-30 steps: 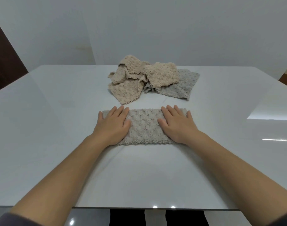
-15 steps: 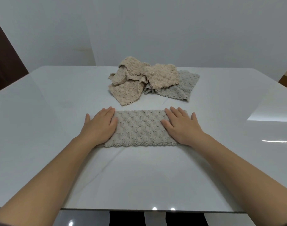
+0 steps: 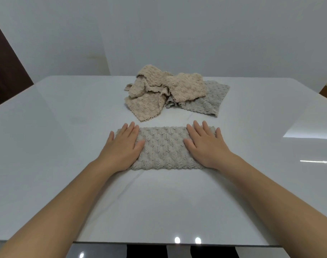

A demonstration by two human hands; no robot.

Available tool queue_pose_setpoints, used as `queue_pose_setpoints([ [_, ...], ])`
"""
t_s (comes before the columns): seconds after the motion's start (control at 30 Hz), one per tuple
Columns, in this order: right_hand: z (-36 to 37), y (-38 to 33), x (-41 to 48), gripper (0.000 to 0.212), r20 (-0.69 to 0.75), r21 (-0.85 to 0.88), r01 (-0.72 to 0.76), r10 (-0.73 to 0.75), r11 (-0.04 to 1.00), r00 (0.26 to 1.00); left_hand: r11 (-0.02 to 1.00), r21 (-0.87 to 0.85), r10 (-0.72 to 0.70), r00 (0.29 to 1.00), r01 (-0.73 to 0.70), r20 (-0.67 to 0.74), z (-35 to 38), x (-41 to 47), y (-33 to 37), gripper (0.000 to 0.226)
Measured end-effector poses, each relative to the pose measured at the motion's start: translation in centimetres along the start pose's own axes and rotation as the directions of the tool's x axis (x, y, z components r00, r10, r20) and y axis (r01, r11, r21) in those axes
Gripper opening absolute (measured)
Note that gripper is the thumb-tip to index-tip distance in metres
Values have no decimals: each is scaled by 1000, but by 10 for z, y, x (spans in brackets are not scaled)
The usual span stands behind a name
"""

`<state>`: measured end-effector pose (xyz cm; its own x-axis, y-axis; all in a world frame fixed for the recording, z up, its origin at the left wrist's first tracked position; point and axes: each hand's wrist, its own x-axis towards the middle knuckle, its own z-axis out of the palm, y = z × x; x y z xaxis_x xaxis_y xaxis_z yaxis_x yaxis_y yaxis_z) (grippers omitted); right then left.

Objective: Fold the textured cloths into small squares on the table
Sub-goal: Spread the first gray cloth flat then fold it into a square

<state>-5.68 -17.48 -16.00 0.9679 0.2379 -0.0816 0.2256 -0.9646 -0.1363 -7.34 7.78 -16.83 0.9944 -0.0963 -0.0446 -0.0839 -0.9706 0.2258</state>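
Grey cloth strip (image 3: 164, 146) sits near-centre on tabletop (image 3: 66, 127). L hand (image 3: 121, 146) has shifted back onto its left end, R hand (image 3: 205, 146) on right end. Both grips flat, fingers straight, pressing. Looks smoothed; cross-fold next, I reckon.

Soft, even light leaves everything sharp, while the glossy table (image 3: 66, 127) throws bright glare right of the right hand (image 3: 205, 148) and the picture's edges bend.
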Motion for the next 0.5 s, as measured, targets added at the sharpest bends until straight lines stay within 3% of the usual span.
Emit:
queue_pose_setpoints([
  [0.1,-3,0,1,60,16,-5,0,0,1000,1000,998,-59,-12,1000,10,-27,-3,1,0,59],
  [0.27,-12,-15,2,58,-34,2,31,-31,1000,999,983,-161,-116,970,82,-213,-23,18,-20,50],
  [0.37,-14,-34,3,57,-49,-5,103,-103,995,993,986,-78,-158,981,150,-111,-36,30,-28,41],
  [0.5,-11,-51,6,58,-54,-1,150,-150,989,987,986,-90,-141,990,137,-32,-45,39,-19,6],
])
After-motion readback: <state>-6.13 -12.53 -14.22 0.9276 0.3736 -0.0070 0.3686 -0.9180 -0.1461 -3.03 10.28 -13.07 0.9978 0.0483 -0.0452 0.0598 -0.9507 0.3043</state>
